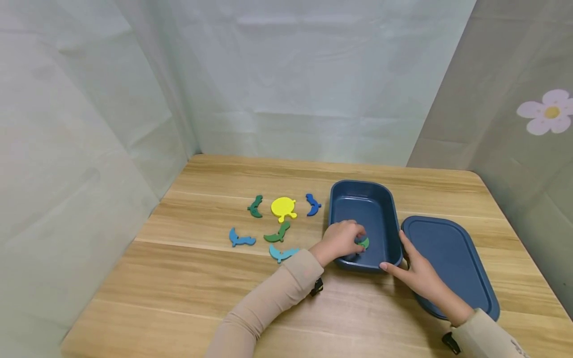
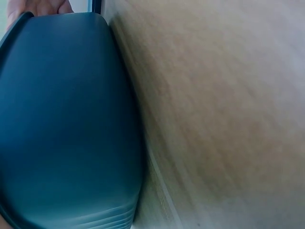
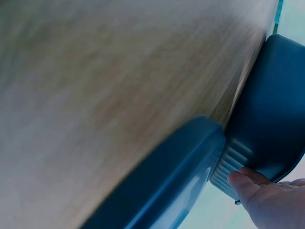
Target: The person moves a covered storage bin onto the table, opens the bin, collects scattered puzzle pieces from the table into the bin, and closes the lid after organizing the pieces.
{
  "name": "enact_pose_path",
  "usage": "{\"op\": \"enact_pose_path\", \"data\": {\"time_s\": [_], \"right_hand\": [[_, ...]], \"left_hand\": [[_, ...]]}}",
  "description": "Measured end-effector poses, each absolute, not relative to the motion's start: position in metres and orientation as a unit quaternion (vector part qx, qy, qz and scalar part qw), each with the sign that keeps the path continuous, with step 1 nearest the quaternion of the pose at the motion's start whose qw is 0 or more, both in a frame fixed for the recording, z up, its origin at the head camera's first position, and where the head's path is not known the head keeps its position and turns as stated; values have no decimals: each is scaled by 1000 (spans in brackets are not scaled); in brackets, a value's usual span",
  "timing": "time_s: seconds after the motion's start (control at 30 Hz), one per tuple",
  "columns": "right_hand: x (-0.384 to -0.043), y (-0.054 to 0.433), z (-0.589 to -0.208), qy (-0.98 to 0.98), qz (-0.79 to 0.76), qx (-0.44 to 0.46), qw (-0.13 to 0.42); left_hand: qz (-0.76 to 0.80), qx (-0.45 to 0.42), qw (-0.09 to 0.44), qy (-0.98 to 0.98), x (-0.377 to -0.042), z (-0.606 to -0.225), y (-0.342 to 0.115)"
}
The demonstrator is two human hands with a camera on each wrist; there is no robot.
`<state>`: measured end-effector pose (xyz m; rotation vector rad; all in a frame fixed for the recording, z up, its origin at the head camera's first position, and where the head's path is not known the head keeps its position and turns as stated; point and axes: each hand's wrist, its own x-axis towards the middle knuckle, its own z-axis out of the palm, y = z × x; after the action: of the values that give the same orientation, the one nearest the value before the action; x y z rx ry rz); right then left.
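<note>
While your left hand reaches down into the box, its curled fingers and thumb seem to pinch the green piece, though you cannot tell from here whether that piece touches the floor. Your right hand clasps the box's near right corner, thumb on the rim, fingers along the outer side. If that hold slackens while your left wrist leans on the near left wall, the box could slide or twist. Pushed rightward, it could nudge the lid, which lies just beside it. Your left sleeve passes over the end of the cyan piece, so a low, sweeping withdrawal could drag it. An uneven release could leave the green piece tilted against the wall.
</note>
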<state>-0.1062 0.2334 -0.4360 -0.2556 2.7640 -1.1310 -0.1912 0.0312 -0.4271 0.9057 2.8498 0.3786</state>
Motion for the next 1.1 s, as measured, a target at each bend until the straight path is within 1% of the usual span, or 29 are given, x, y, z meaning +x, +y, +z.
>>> {"op": "enact_pose_path", "data": {"time_s": [0.37,0.57,0.77,1.0,1.1], "right_hand": [[-106,232,-437,917,-383,-89,70],[-106,232,-437,917,-382,-89,70],[-105,232,-435,919,-379,-90,67],[-106,233,-436,917,-382,-91,70],[-106,234,-437,916,-385,-91,71]], "left_hand": [[194,300,56,932,-190,-423,27],[251,308,41,917,-193,-422,22],[303,296,39,905,-195,-420,13],[337,297,13,893,-194,-416,3],[347,292,10,891,-193,-415,-1]]}}
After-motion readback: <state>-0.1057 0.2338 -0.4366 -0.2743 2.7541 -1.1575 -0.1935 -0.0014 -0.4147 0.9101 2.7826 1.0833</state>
